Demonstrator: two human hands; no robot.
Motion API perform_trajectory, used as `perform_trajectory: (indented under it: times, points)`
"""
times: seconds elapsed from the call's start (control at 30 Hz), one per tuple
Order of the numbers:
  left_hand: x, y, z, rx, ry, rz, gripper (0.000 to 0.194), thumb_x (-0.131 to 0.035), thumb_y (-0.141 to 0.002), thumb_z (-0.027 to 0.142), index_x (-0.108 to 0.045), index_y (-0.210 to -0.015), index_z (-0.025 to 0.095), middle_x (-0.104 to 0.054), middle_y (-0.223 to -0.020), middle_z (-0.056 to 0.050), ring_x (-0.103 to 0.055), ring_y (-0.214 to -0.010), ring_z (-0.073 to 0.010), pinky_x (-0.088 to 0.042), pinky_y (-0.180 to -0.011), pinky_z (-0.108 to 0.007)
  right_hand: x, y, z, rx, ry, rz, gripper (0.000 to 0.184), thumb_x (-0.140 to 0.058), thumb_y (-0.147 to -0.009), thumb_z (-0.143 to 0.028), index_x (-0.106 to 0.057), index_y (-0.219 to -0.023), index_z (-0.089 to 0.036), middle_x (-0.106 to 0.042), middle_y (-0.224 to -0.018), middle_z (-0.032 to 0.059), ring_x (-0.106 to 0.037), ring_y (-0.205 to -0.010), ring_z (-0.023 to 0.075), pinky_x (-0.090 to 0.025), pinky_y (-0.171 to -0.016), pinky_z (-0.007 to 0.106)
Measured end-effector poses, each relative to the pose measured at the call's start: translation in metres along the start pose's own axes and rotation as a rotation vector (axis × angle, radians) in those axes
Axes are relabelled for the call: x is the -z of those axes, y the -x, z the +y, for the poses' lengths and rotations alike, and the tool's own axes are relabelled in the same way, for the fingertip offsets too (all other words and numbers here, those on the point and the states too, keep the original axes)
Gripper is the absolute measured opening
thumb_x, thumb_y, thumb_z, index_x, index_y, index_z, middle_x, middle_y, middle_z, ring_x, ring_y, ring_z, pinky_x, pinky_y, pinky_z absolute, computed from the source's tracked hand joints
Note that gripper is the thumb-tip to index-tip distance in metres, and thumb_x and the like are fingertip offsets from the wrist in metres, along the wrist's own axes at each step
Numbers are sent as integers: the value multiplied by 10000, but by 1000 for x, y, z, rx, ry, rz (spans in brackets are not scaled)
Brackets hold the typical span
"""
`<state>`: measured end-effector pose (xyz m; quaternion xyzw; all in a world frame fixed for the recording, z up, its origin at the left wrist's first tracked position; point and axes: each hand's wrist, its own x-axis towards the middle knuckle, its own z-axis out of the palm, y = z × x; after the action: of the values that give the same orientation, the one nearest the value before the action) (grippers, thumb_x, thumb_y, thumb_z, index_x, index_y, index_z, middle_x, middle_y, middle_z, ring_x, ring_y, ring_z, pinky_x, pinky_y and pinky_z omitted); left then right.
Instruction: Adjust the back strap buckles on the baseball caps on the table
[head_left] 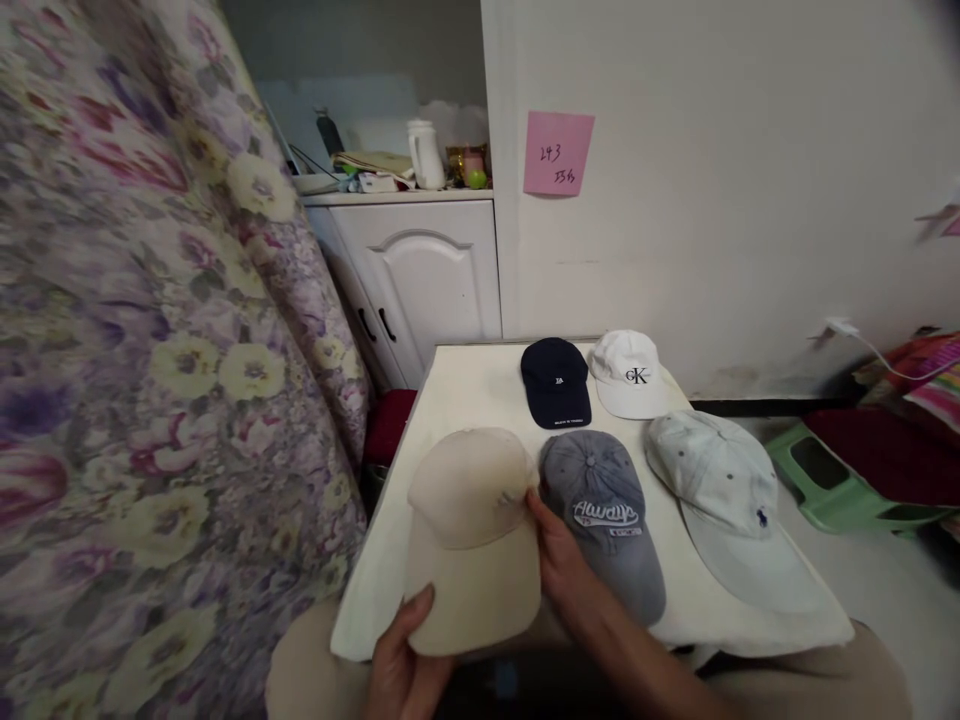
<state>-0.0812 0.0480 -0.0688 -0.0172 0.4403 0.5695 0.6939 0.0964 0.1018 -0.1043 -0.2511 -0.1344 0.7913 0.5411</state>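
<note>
A beige baseball cap [469,540] is held above the near left part of the table, brim toward me. My left hand [409,650] grips the brim's left edge, thumb on top. On the cap's right side, by a small mark on the crown, my right hand [555,545] is closed on the edge. Just right of it lies a grey cap [592,480] lettered "Always", partly covered by my right forearm. Farther right rests a pale cap [720,480] with a small dark logo. Behind are a navy cap [555,375] and a white cap [626,370] marked "CK".
The caps lie on a small table with a cream cover [442,390]. A floral curtain [180,400] hangs at left, and a white cabinet [427,270] stands behind. A green stool [817,480] with a dark red top is at right. A pink note [559,152] is on the wall.
</note>
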Motion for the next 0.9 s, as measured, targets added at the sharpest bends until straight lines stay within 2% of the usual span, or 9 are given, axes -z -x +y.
perform_trajectory:
  times: [0.13, 0.17, 0.23, 0.37, 0.5, 0.57, 0.67, 0.77, 0.9]
  points:
    - [-4, -16, 31, -78, -2, -26, 589, -580, -762, 51, -591, -1338, 174, -804, -885, -66, -762, -838, -271, -568, -952, -412, 7, 5, 24, 19, 41, -25, 459, -714, -785, -541, -655, -1063, -180, -751, -1041, 80, -702, -943, 226, -554, -801, 358]
    - [-7, -24, 38, -92, -6, -56, 609, -559, -777, 47, -562, -1374, 171, -804, -918, -72, -761, -847, -267, -564, -957, -406, 13, 6, 33, 8, 93, -15, 434, -737, -781, -513, -648, -1042, -178, -749, -1015, 71, -710, -867, 201, -553, -757, 336]
    - [-20, -43, 51, -101, -20, -121, 628, -511, -810, 38, -508, -1427, 152, -800, -961, -84, -760, -841, -253, -561, -957, -389, 26, 5, 51, -41, 264, 15, 469, -794, -704, -546, -615, -913, -166, -733, -789, 40, -670, -607, 150, -523, -602, 291]
    - [-77, -92, 74, -191, -8, -299, 589, -441, -861, 16, -481, -1443, 99, -786, -1027, -114, -754, -831, -213, -567, -924, -325, 44, 2, 75, -57, 438, -24, 577, -859, -556, -577, -572, -829, -157, -675, -654, 7, -623, -491, 140, -507, -539, 297]
    - [-147, -147, 90, -261, 13, -385, 521, -459, -878, 12, -552, -1379, 124, -773, -1079, -90, -739, -887, -178, -560, -922, -272, 46, 0, 78, -22, 504, -52, 495, -812, -636, -526, -565, -861, -160, -658, -688, -4, -628, -489, 135, -499, -528, 281]
    - [-167, -172, 88, -252, 14, -378, 501, -456, -878, -15, -566, -1351, 107, -772, -1068, -90, -736, -870, -157, -566, -898, -242, 45, -1, 77, -13, 523, -71, 486, -791, -657, -535, -555, -872, -168, -651, -696, -12, -625, -481, 127, -493, -518, 271]
    - [-165, -202, 73, -219, -4, -309, 514, -452, -869, -60, -544, -1350, 98, -773, -1016, -86, -736, -817, -145, -585, -845, -227, 46, -2, 78, -17, 524, -85, 526, -787, -633, -579, -538, -863, -176, -650, -686, -16, -605, -453, 117, -489, -500, 267]
    - [-138, -216, 55, -178, -49, -238, 527, -461, -861, -93, -537, -1341, 110, -769, -997, -80, -738, -792, -152, -609, -806, -265, 45, -1, 78, -6, 534, -70, 511, -777, -644, -572, -538, -861, -175, -650, -687, -16, -587, -448, 109, -489, -496, 269]
    - [-104, -211, 45, -150, -120, -178, 421, -559, -861, -47, -615, -1237, 135, -768, -991, -70, -747, -800, -186, -623, -786, -309, 45, 1, 79, 5, 556, -52, 422, -758, -692, -495, -554, -868, -169, -649, -688, -12, -592, -456, 116, -487, -496, 269]
